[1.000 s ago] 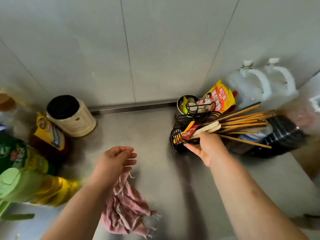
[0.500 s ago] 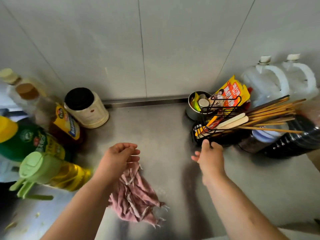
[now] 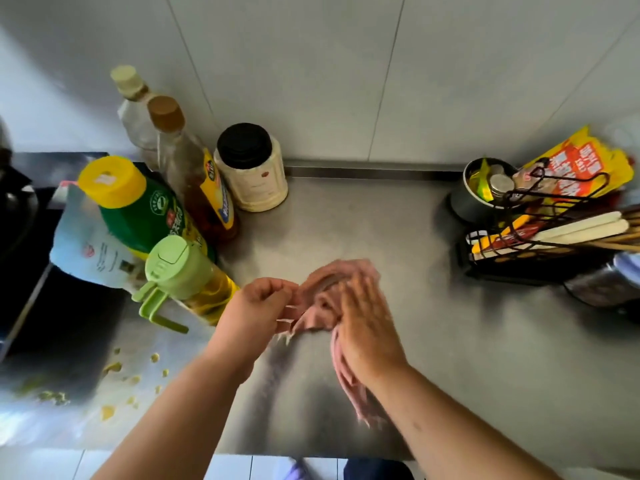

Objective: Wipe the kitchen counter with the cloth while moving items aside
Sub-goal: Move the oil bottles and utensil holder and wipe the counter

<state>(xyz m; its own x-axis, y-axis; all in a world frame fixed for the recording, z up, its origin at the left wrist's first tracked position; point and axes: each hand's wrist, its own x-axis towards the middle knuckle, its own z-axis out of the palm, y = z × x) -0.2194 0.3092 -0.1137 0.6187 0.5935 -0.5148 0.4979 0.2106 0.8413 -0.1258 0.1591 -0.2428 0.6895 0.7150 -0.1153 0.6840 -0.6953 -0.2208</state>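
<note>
Your left grip (image 3: pixel 258 306) has its fingers curled in, pinching one frayed edge of the pink cloth (image 3: pixel 320 306) between thumb and fingertips. Your right grip (image 3: pixel 363 327) lies over the other side of the cloth with its fingers nearly straight and spread (they are blurred, so finer detail is lost), and a strip of cloth hangs out from under the heel of that palm.

The cloth sits bunched between your two grips, over the front middle of the steel tabletop (image 3: pixel 346 230). I cannot tell whether it touches the surface.

To your left a cluster of containers stands close together:
- an oil bottle (image 3: pixel 187 282) with a pale green cap, just beside your left grip
- a green bottle (image 3: pixel 138 213) with a yellow cap behind it
- a sauce bottle (image 3: pixel 197 192) and a clear bottle (image 3: pixel 133 109) towards the wall
- a white jar (image 3: pixel 252 178) with a black lid at the back
- a printed pouch (image 3: pixel 86 247) leaning at the far left

Yellow crumbs (image 3: pixel 114 368) are scattered on the tabletop in front of that cluster.

At the right rear corner are a black wire rack (image 3: pixel 519 261) holding chopsticks laid flat, a steel cup (image 3: pixel 467 202) just behind it and a yellow packet (image 3: pixel 585 164) against the wall, all well apart from the cloth.
</note>
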